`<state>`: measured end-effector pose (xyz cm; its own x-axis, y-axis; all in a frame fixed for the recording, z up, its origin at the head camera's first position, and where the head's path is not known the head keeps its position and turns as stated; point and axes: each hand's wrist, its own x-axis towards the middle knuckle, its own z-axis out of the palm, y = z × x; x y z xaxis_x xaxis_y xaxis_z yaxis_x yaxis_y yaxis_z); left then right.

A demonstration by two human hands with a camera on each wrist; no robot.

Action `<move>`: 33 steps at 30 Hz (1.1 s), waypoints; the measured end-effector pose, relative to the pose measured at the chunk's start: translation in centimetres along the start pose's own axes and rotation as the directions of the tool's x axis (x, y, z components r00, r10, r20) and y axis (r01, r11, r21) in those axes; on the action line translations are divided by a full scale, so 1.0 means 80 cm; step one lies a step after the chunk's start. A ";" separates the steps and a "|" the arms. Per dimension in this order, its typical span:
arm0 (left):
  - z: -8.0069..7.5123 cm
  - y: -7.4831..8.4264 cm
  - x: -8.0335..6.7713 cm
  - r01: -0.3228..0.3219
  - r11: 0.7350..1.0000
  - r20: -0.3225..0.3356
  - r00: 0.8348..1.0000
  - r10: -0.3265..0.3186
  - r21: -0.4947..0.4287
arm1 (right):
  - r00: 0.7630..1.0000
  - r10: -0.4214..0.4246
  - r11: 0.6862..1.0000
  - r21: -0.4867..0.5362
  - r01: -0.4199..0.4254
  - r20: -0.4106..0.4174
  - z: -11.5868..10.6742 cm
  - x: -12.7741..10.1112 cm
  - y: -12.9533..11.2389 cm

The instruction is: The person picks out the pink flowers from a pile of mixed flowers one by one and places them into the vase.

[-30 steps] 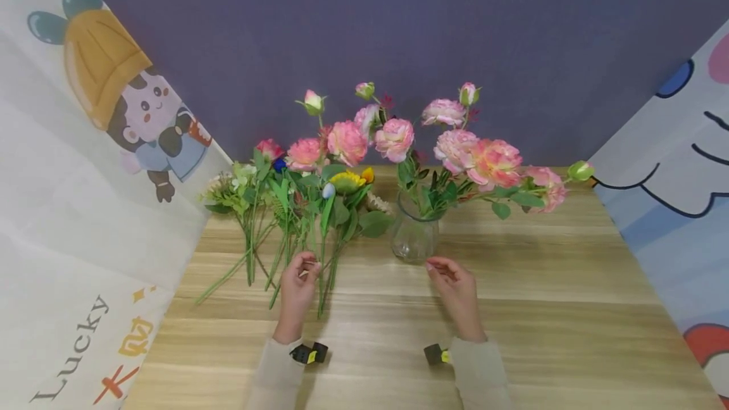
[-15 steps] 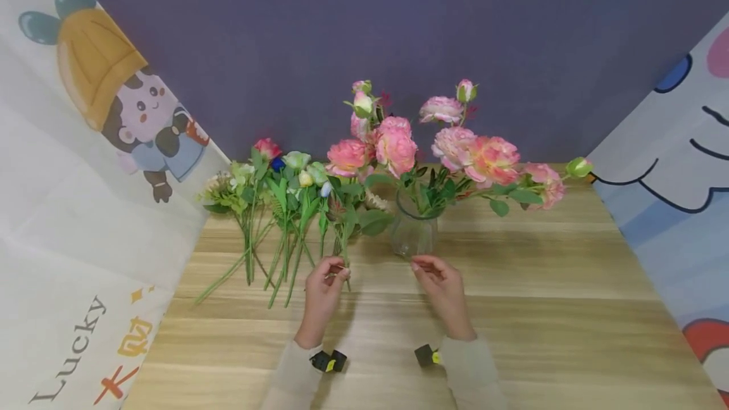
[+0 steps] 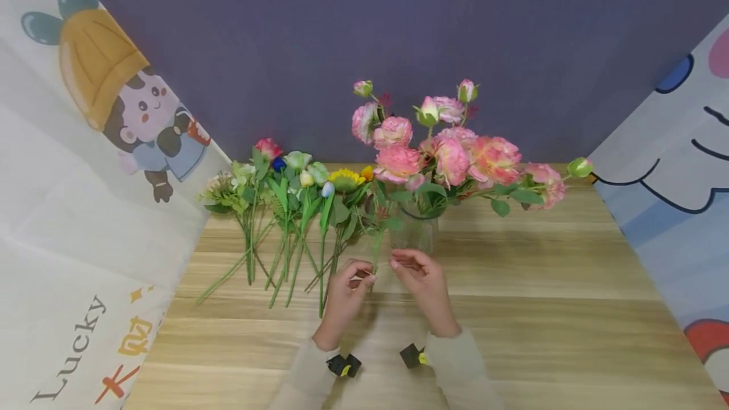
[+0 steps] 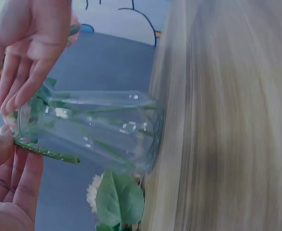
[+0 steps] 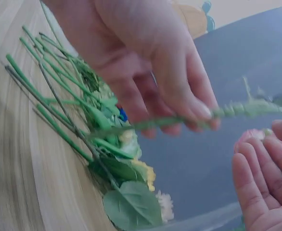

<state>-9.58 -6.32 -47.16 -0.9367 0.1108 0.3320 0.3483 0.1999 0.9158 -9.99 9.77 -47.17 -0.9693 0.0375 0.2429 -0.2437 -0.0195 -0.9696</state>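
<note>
The left hand (image 3: 344, 293) pinches a pink-flowered stem (image 3: 376, 252) near its cut end, holding it upright just left of the glass vase (image 3: 414, 236), so the blooms stand level with those already in it. The right hand (image 3: 421, 283) hovers close with relaxed fingers, gripping nothing. More stems (image 3: 285, 252) lie on the table (image 3: 541, 309) to the left.

A small staged corner for flower arranging is shown rather than a lived-in room. A light wood-grain surface (image 3: 512, 309) is closed in behind by a plain purple backdrop (image 3: 285, 49) and at both sides by hung cartoon-printed cloths (image 3: 85, 163). Artificial flower stems (image 3: 285, 220) and a glass vase (image 3: 414, 233) are laid out on it.
</note>
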 end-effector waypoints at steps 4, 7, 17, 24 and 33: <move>0.006 0.003 0.000 -0.015 0.999 0.024 1.000 0.016 -0.032 | 0.998 -0.058 0.997 0.047 0.057 0.019 0.005 0.002 -0.005; 0.009 0.003 0.001 -0.017 0.999 0.029 0.999 0.018 -0.041 | 0.996 -0.083 0.995 0.055 0.082 0.013 0.007 0.005 -0.008; 0.015 0.003 0.003 -0.035 0.999 0.020 0.999 0.035 -0.027 | 0.995 -0.073 0.996 0.047 0.077 -0.071 0.019 0.015 -0.025; 0.018 0.010 0.006 -0.061 0.998 -0.009 0.998 0.061 -0.025 | 0.985 -0.112 0.993 0.025 0.116 -0.129 0.023 0.019 -0.028; 0.019 0.014 0.009 -0.048 0.997 -0.003 0.999 0.048 -0.055 | 0.969 -0.215 0.976 -0.004 0.216 -0.120 0.022 0.022 -0.033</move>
<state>-9.79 -4.54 -46.27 -0.9190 0.1176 0.3764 0.3906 0.1401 0.9098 -11.14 8.13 -44.15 -0.8833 0.1605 0.4404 -0.4471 -0.0067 -0.8944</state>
